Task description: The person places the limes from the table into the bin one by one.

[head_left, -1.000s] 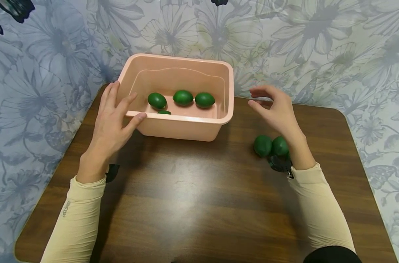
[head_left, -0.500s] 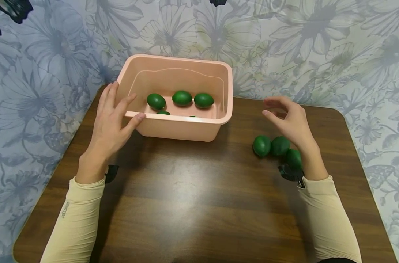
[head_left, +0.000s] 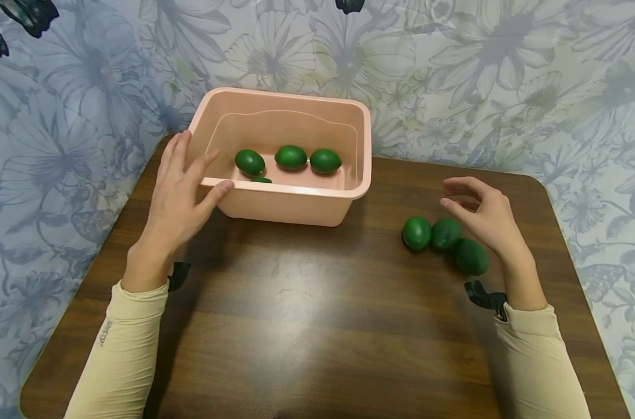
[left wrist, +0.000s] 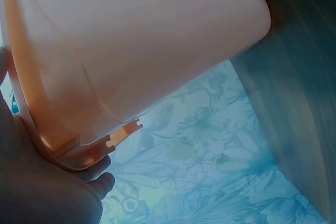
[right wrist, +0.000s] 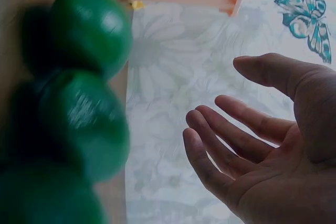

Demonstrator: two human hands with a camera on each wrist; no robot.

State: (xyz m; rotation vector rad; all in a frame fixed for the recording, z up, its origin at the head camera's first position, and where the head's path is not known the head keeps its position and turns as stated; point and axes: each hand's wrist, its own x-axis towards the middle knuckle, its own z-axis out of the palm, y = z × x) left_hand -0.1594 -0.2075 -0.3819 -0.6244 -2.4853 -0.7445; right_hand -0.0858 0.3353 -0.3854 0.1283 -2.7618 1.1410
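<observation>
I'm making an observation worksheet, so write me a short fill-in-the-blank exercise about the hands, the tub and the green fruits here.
1. The hand touching the tub is the person's ____ hand.
2. The number of green fruits lying on the table outside the tub is ____.
3. The right hand is holding ____.
4. In the head view, those loose fruits lie to the ____ of the tub.

Missing words: left; three; nothing; right.

Seven green fruits (head_left: 417,234) show — plus one bin (head_left: 286,203), one table (head_left: 296,326) and two hands (head_left: 173,203) (head_left: 486,218).
</observation>
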